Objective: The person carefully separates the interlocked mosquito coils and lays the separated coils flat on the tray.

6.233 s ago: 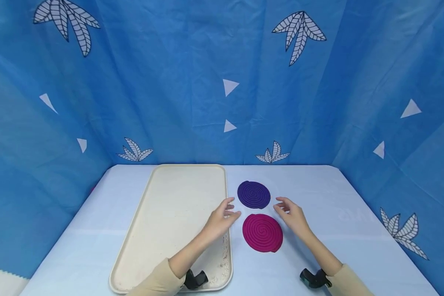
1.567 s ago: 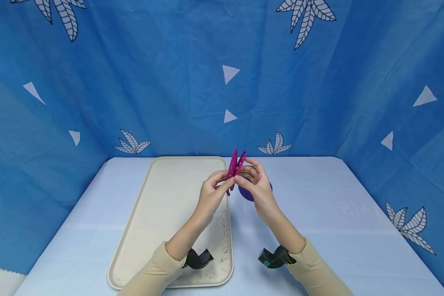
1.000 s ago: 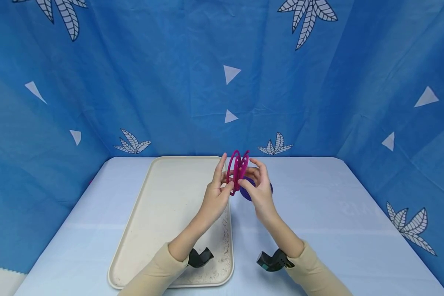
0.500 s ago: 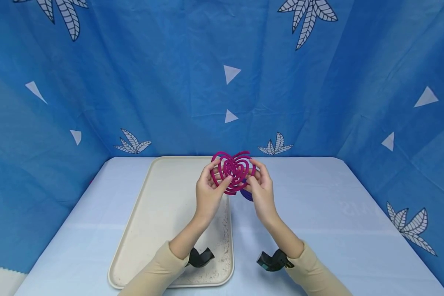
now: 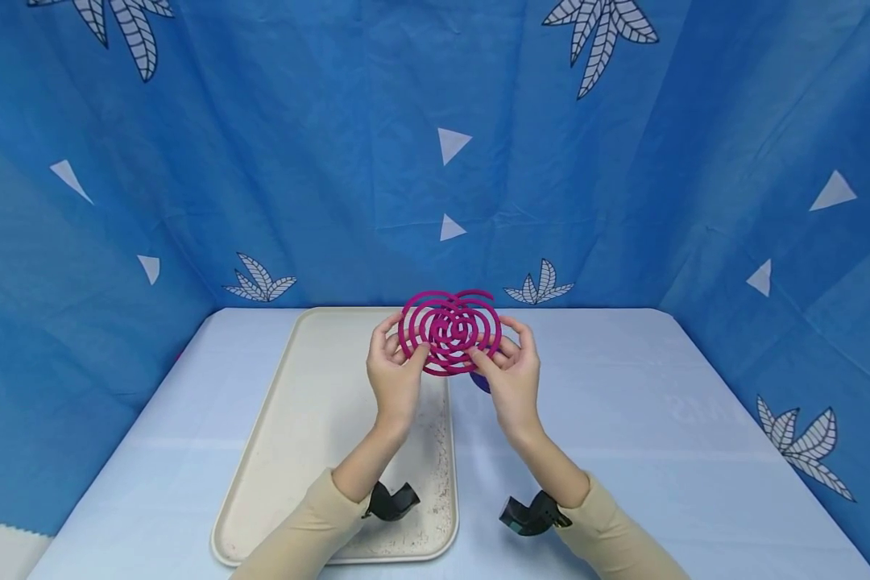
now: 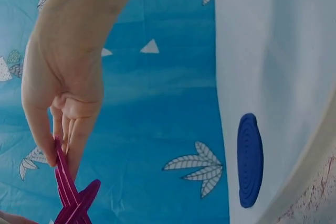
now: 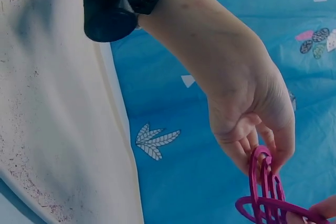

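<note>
In the head view, a magenta spiral disc is held up in front of me, its coils spread into two overlapping spirals with gaps between them. My left hand pinches its left edge between thumb and fingers. The opposite edge is pinched by my right hand. Seen edge-on in the left wrist view, the magenta coils cross each other. A purple spiral disc lies flat on the table behind my right hand, mostly hidden; the left wrist view shows this purple disc whole.
A cream tray with worn speckles lies on the left part of the white table, partly under my left forearm. Blue patterned cloth hangs round the back and sides. Each wrist carries a black camera.
The magenta disc, flat on the table at first, was lifted by both hands. From edge-on it has turned to face me, and its coils have spread as my left hand moved left.
</note>
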`<state>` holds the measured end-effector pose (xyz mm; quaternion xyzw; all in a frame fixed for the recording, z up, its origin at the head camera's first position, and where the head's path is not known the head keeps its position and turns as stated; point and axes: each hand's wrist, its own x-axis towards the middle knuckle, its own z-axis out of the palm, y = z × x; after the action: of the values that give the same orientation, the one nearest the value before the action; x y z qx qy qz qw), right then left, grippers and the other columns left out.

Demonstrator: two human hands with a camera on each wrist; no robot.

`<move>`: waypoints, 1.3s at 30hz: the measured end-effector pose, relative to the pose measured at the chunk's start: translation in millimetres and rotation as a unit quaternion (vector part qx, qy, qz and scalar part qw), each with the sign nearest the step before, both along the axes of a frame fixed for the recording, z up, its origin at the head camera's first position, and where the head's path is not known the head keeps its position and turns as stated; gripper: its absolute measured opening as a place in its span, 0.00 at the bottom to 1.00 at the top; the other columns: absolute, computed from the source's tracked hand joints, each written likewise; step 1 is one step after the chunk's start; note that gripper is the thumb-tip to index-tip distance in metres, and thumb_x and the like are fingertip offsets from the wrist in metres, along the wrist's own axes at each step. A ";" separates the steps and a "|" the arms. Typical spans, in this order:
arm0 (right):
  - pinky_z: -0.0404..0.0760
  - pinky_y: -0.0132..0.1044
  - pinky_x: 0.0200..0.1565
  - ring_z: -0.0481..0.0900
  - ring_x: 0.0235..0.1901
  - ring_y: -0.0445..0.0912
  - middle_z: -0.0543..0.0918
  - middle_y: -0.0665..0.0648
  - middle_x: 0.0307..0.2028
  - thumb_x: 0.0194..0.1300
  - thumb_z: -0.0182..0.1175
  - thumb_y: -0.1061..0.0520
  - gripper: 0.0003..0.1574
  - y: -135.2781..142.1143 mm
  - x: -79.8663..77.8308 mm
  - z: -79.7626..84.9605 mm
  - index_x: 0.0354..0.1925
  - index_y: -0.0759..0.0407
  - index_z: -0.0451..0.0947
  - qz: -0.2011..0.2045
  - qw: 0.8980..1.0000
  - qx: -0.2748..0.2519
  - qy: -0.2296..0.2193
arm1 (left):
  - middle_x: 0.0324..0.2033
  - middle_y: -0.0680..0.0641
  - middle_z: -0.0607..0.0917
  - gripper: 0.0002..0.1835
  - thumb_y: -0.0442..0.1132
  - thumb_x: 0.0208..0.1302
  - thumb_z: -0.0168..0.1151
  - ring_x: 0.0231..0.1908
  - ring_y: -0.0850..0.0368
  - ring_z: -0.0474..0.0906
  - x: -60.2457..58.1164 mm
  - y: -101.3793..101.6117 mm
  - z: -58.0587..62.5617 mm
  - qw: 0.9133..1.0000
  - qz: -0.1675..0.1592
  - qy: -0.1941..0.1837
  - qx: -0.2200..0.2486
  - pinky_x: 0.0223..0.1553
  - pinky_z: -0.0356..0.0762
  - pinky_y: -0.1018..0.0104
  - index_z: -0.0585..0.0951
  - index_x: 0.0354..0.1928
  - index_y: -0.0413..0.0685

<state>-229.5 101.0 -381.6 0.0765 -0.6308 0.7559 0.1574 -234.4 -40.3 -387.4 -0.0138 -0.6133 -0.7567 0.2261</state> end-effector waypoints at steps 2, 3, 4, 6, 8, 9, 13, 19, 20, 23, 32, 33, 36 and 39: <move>0.86 0.33 0.41 0.86 0.43 0.43 0.79 0.72 0.52 0.61 0.60 0.70 0.37 -0.7 -0.4 -1.0 0.65 0.60 0.58 -0.007 1.000 -0.012 -0.006 | 0.53 0.36 0.81 0.31 0.28 0.59 0.62 0.53 0.41 0.80 -1.0 -1.3 -0.2 1.000 -0.009 -0.016 0.021 0.46 0.83 0.63 0.66 0.64 0.44; 0.86 0.33 0.40 0.86 0.42 0.43 0.79 0.72 0.52 0.61 0.59 0.70 0.37 -1.0 -0.9 -1.4 0.66 0.60 0.58 -0.009 1.000 -0.018 -0.013 | 0.53 0.37 0.81 0.32 0.28 0.59 0.62 0.53 0.41 0.80 -1.2 -1.9 0.0 0.999 -0.012 -0.024 0.029 0.47 0.82 0.63 0.65 0.65 0.45; 0.86 0.33 0.40 0.87 0.41 0.42 0.79 0.72 0.52 0.62 0.59 0.70 0.37 -1.1 -1.4 -1.7 0.66 0.59 0.58 -0.011 0.999 -0.026 -0.023 | 0.54 0.37 0.81 0.32 0.28 0.59 0.62 0.53 0.41 0.80 -1.3 -2.2 0.4 0.999 -0.015 -0.031 0.034 0.47 0.82 0.63 0.64 0.65 0.46; 0.86 0.32 0.40 0.87 0.39 0.41 0.80 0.71 0.52 0.62 0.58 0.70 0.35 -1.1 -2.7 -1.9 0.65 0.58 0.60 -0.014 0.997 -0.046 -0.053 | 0.54 0.37 0.81 0.32 0.28 0.59 0.62 0.53 0.43 0.81 -2.0 -2.5 0.4 0.998 -0.018 -0.041 0.047 0.47 0.82 0.64 0.65 0.65 0.47; 0.86 0.32 0.39 0.87 0.37 0.40 0.81 0.70 0.51 0.62 0.58 0.69 0.34 -0.9 -4.4 -2.1 0.65 0.57 0.62 -0.015 0.994 -0.067 -0.083 | 0.54 0.38 0.81 0.31 0.27 0.59 0.62 0.52 0.45 0.81 -2.9 -2.6 -0.1 0.997 -0.021 -0.046 0.060 0.47 0.82 0.65 0.66 0.64 0.47; 0.86 0.31 0.39 0.87 0.37 0.40 0.81 0.69 0.51 0.63 0.58 0.69 0.34 -0.5 -5.3 -2.2 0.65 0.58 0.62 -0.015 0.993 -0.074 -0.094 | 0.54 0.38 0.81 0.30 0.27 0.59 0.61 0.52 0.45 0.81 -3.4 -2.7 -0.5 0.996 -0.024 -0.049 0.067 0.47 0.82 0.65 0.66 0.64 0.47; 0.86 0.31 0.40 0.87 0.37 0.40 0.82 0.67 0.51 0.62 0.59 0.68 0.34 -0.8 -8.0 -3.0 0.65 0.57 0.63 -0.015 0.991 -0.083 -0.106 | 0.54 0.37 0.81 0.29 0.26 0.59 0.61 0.50 0.47 0.83 -6.2 -3.8 -2.2 0.994 -0.031 -0.061 0.082 0.45 0.83 0.67 0.67 0.63 0.47; 0.85 0.31 0.39 0.87 0.37 0.41 0.79 0.73 0.52 0.62 0.58 0.70 0.33 -3.3 -9.4 -6.7 0.64 0.56 0.64 -0.021 0.994 -0.072 -0.076 | 0.46 0.33 0.85 0.28 0.31 0.60 0.63 0.40 0.49 0.86 -7.0 -3.6 -2.5 0.997 -0.027 -0.067 0.038 0.39 0.85 0.68 0.70 0.63 0.50; 0.86 0.31 0.39 0.87 0.38 0.41 0.79 0.73 0.52 0.62 0.59 0.69 0.33 -3.7 -9.3 -7.5 0.64 0.56 0.64 -0.024 0.995 -0.069 -0.074 | 0.44 0.33 0.85 0.28 0.31 0.60 0.64 0.39 0.49 0.87 -6.6 -3.1 -2.4 0.998 -0.023 -0.061 0.027 0.39 0.85 0.68 0.71 0.63 0.49; 0.86 0.32 0.36 0.87 0.38 0.41 0.79 0.72 0.52 0.62 0.60 0.68 0.34 -5.6 -8.1 -9.3 0.64 0.56 0.63 -0.021 0.996 -0.052 -0.076 | 0.42 0.32 0.86 0.27 0.31 0.60 0.64 0.40 0.47 0.86 -6.1 -2.2 -3.2 0.999 -0.012 -0.043 0.008 0.40 0.85 0.68 0.72 0.62 0.47; 0.86 0.33 0.36 0.87 0.32 0.41 0.80 0.75 0.50 0.62 0.60 0.68 0.32 -8.8 -5.1 -6.9 0.63 0.64 0.64 -0.006 0.996 -0.043 -0.078 | 0.39 0.31 0.86 0.25 0.29 0.60 0.63 0.39 0.44 0.86 -7.5 -5.8 -1.3 1.000 0.001 -0.020 -0.006 0.37 0.85 0.68 0.73 0.60 0.42; 0.86 0.33 0.35 0.87 0.32 0.40 0.80 0.75 0.50 0.62 0.60 0.68 0.34 -8.6 -4.7 -5.9 0.64 0.64 0.62 -0.007 0.996 -0.042 -0.080 | 0.39 0.31 0.86 0.25 0.29 0.60 0.63 0.39 0.44 0.86 -7.6 -6.0 -1.0 1.000 0.001 -0.022 -0.007 0.37 0.85 0.68 0.74 0.60 0.41; 0.86 0.32 0.34 0.87 0.31 0.40 0.80 0.74 0.50 0.62 0.61 0.67 0.38 -6.2 -4.3 -2.4 0.68 0.63 0.59 -0.014 0.995 -0.022 -0.095 | 0.38 0.31 0.86 0.25 0.29 0.59 0.63 0.38 0.44 0.86 -7.1 -6.7 -0.1 1.000 -0.003 -0.023 -0.015 0.36 0.85 0.69 0.74 0.60 0.41; 0.86 0.32 0.34 0.88 0.33 0.42 0.81 0.71 0.50 0.62 0.62 0.64 0.41 -1.8 -4.4 1.8 0.70 0.60 0.58 -0.014 0.994 0.018 -0.111 | 0.37 0.31 0.86 0.25 0.29 0.58 0.64 0.37 0.45 0.87 -6.7 -8.8 2.7 0.999 -0.008 -0.021 -0.039 0.35 0.85 0.69 0.75 0.59 0.41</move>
<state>-233.9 99.2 -379.8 -0.0141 -0.6590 0.7460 0.0952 -241.1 -49.1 -384.6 -0.0116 -0.6472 -0.7339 0.2058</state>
